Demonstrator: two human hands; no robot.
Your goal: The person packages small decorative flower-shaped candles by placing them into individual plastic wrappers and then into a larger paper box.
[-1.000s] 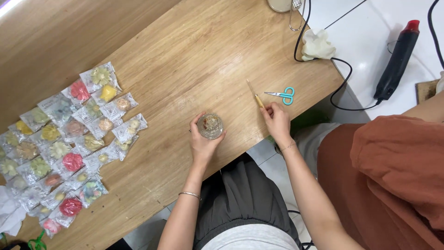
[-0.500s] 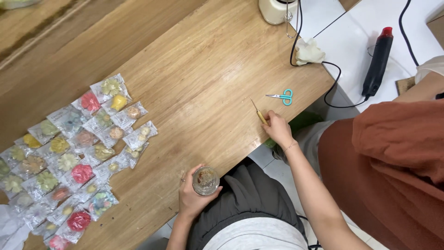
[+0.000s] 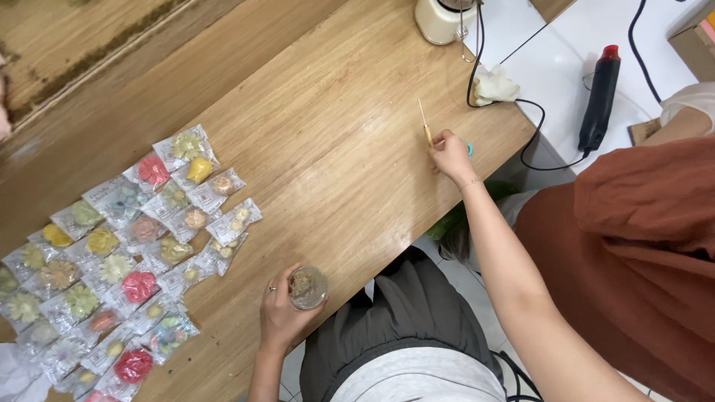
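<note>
A small round jar is gripped by the left hand at lower centre; a thin stick is pinched by the right hand; packets lie sorted at left.

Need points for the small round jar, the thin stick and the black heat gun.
small round jar (image 3: 307, 287), head view, on its top face, held in the left hand (image 3: 281, 309).
thin stick (image 3: 423, 119), head view, mid-shaft, above the right hand (image 3: 450, 155).
black heat gun (image 3: 599, 100), head view, mid-body.
</note>
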